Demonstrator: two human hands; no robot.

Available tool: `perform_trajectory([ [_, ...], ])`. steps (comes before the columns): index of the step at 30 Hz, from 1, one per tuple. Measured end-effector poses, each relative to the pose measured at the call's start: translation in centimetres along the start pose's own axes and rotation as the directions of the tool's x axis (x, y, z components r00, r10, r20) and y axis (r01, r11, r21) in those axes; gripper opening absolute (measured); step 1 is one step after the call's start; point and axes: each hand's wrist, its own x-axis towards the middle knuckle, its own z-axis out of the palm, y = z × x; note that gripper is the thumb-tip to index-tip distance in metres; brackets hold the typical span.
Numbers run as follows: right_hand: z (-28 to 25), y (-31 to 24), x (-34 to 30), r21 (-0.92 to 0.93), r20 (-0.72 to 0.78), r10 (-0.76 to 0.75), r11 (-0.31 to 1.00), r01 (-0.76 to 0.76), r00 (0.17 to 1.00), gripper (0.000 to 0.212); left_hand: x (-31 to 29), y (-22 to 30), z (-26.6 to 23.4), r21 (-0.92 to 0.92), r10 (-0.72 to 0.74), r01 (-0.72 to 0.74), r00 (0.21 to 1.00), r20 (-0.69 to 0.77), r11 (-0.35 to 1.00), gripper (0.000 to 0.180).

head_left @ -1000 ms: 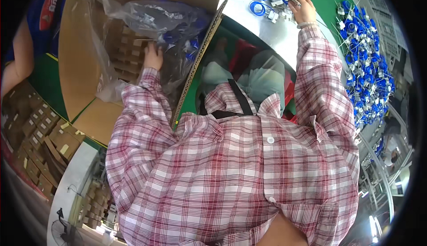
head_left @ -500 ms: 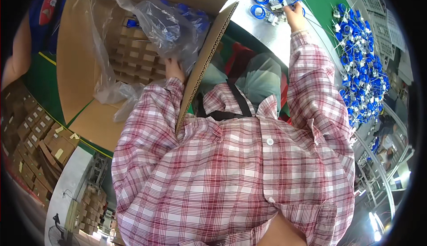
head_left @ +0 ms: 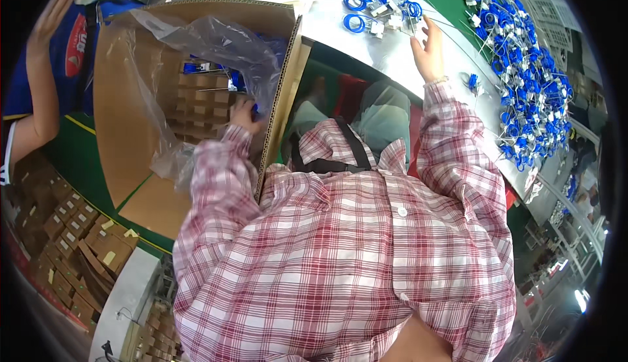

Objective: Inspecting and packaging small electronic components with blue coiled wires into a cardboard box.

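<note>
My left hand (head_left: 243, 116) is inside a large cardboard box (head_left: 186, 196), low over a cardboard divider grid (head_left: 196, 100). Its fingers are curled, slightly blurred, around a part with a blue patch showing beside them, seemingly a blue coiled cable with a small white block. A few such cables (head_left: 232, 79) lie in the far part of the grid. Clear plastic liner (head_left: 226, 38) drapes over the box's inside. On the metal table, my right hand (head_left: 428, 51) has its fingers apart, beside a small pile of blue coiled cables (head_left: 386, 2).
A larger heap of blue cables (head_left: 530, 81) covers the right side of the table (head_left: 366, 48); one single cable (head_left: 472, 82) lies apart from it. At far left another person's arm (head_left: 40, 81) is raised beside the box. Stacked flat cardboard (head_left: 65, 224) stands lower left.
My left hand has shifted slightly left and nearer inside the box, and blue now shows beside it. My right hand's fingers have come away from the small pile. The other person's arm has risen.
</note>
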Motion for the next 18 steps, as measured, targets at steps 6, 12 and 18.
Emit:
perform_trajectory([
  [6, -0.4, -4.8, -2.1, 0.030, -0.031, -0.051, 0.998, 0.052, 0.998, 0.057, -5.6, -2.4, -7.7, 0.173, -0.319, 0.333, 0.942, -0.104, 0.927, 0.032],
  [12, -1.1, -13.0, -3.4, 0.365, 0.055, -0.032, 0.931, 0.010, 0.998, 0.043, -7.3, 7.6, -21.0, -0.243, -0.382, 0.331, 0.901, -0.204, 0.912, 0.017],
  [18, -3.9, -22.4, -4.3, 0.860, 0.424, -0.294, 0.428, -0.278, 0.857, 0.044, -3.5, 28.0, -26.4, -0.378, 0.264, -0.420, 0.878, -0.399, 0.825, 0.021],
])
